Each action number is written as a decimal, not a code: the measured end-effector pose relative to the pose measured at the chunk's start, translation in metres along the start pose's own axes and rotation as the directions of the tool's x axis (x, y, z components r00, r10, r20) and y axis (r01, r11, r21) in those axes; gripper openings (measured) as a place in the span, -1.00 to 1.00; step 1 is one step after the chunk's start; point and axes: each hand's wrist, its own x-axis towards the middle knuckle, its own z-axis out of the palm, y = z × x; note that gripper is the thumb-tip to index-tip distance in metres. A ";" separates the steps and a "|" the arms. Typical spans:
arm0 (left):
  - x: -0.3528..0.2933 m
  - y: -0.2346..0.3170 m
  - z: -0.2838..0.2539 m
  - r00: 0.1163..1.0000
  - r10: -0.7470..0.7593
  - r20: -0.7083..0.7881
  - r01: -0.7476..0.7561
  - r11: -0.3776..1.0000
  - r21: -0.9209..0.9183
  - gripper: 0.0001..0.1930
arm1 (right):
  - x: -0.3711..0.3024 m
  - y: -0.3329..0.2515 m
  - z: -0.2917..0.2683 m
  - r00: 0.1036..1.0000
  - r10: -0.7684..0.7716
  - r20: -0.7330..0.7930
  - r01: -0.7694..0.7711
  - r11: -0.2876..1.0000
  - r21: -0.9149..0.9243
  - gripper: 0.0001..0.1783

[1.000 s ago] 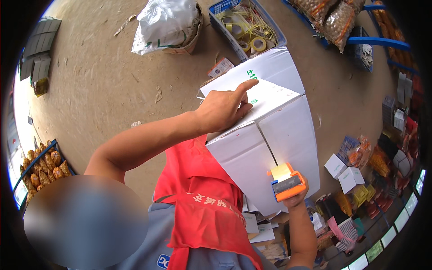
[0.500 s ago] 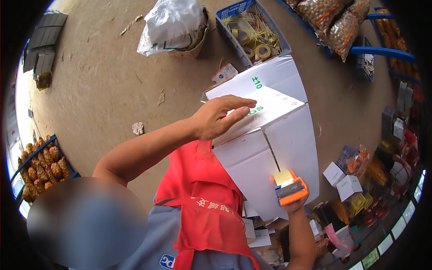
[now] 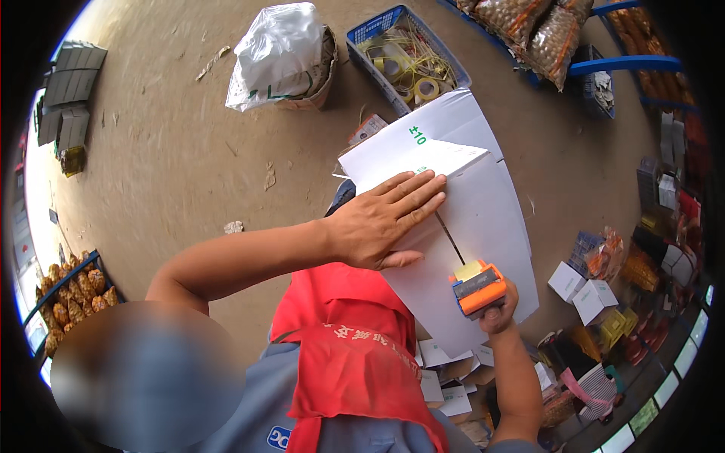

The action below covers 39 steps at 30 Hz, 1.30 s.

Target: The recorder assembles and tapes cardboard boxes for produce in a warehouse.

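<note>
A white carton (image 3: pixel 495 215) with green print stands before me, a dark seam running between two of its flaps. My left hand (image 3: pixel 393 215) lies flat on the carton across the far end of that seam, fingers stretched out and holding nothing. An orange tape dispenser (image 3: pixel 480 290) is gripped in my right hand (image 3: pixel 500 309), near the seam's close end. Yellowish tape (image 3: pixel 470 269) shows at the dispenser's front, over the seam; whether it sticks to the board I cannot tell. Part of my right hand's fingers is hidden behind the dispenser.
Past the carton stands a blue crate (image 3: pixel 411 57) with tape rolls and yellow straps. Left of it is a bin with a white plastic bag (image 3: pixel 276 57). Filled net bags (image 3: pixel 536 34) sit at the far right. Small white boxes (image 3: pixel 595 300) lie at the right.
My left hand has come down from above the raised flap and now lies flat on the carton. The flap is pressed lower. The dispenser has shifted slightly away from me.
</note>
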 end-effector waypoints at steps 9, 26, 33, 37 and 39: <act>0.002 0.014 0.001 0.993 -0.108 0.051 0.091 0.960 0.263 -0.06 | -0.036 -0.055 -0.040 0.807 0.557 0.195 -0.526 0.829 -0.192 -0.26; 0.016 0.052 0.012 0.983 -0.173 -0.057 0.181 0.898 0.401 -0.16 | -0.023 -0.084 -0.044 0.580 0.806 0.120 -0.739 0.582 -0.340 -0.26; 0.031 0.084 0.055 0.995 -0.021 0.098 -0.011 0.950 0.313 -0.14 | -0.037 -0.080 -0.046 0.612 0.784 0.102 -0.733 0.611 -0.301 -0.26; 0.024 0.075 0.061 0.987 -0.045 0.156 -0.020 0.920 0.391 -0.14 | -0.067 -0.078 -0.059 0.552 0.830 0.076 -0.780 0.547 -0.304 -0.30; 0.024 0.076 0.062 0.990 -0.017 0.142 -0.044 0.909 0.415 -0.14 | -0.090 -0.083 -0.071 0.507 0.859 0.067 -0.823 0.506 -0.257 -0.33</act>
